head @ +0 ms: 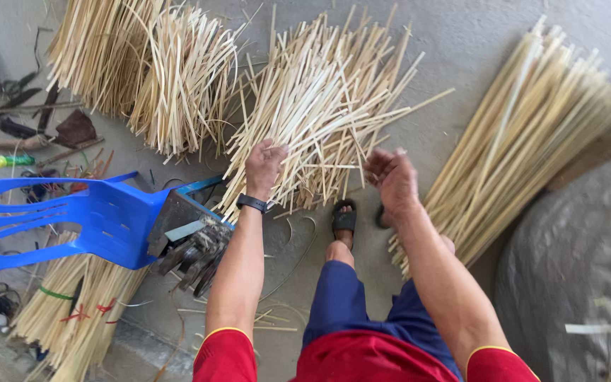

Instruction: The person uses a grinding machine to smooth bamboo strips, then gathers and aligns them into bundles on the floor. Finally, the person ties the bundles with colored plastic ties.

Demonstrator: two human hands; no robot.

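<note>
Your left hand [263,164] is closed around a few pale bamboo strips at the near end of the loose pile of strips [323,106] that fans out across the concrete floor [461,35] straight ahead of you. Your right hand [392,177] hovers just beside the same end of the pile, fingers curled loosely with one thin strip running across them; you cannot tell whether it really grips that strip. A black wristband [252,203] sits on your left wrist. Your sandalled foot [344,221] rests on the floor between your two forearms, just short of the pile's near end.

To the left of the pile lie two more heaps of strips [150,71], reaching towards the far left corner of the floor. On the right, a long bundle of round sticks [525,141] lies at a slant. A blue plastic chair [72,219] lies tipped over at your left, touching a small metal roller machine [192,244], with a tied bundle [79,311] beneath it.
</note>
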